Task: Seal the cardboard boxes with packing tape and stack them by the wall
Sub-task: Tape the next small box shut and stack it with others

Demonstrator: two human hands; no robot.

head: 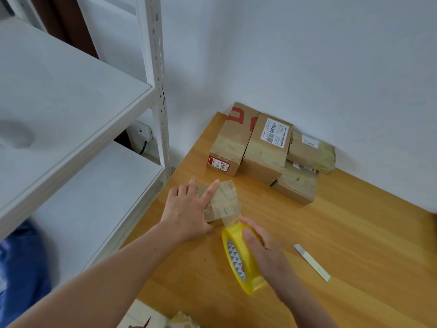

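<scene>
Small tape-wrapped brown cardboard box (pixel 223 202): pinned under flat, spread left hand (pixel 186 209). Yellow packing-tape roll (pixel 243 259) (strip reaching the box): gripped by curled right hand (pixel 262 245), just beside.

Lighting, my feed: bright, even, soft shadows. Mild glare on the surface (pixel 343 233). Wide-angle bending at edges; blue blur lower left; shelf (pixel 59 95) soft.

Head cam, one wide view pointing forward and steeply down

Worn up top, so it looks down onto the wooden table (pixel 354 245); the left hand (pixel 186 209) and the right hand (pixel 264 247) with its yellow tape roll (pixel 250 275) sit close, low centre. It faces the white wall (pixel 307 55) at the table's far edge, with white metal shelving (pixel 71 86) bending in on the left.
</scene>
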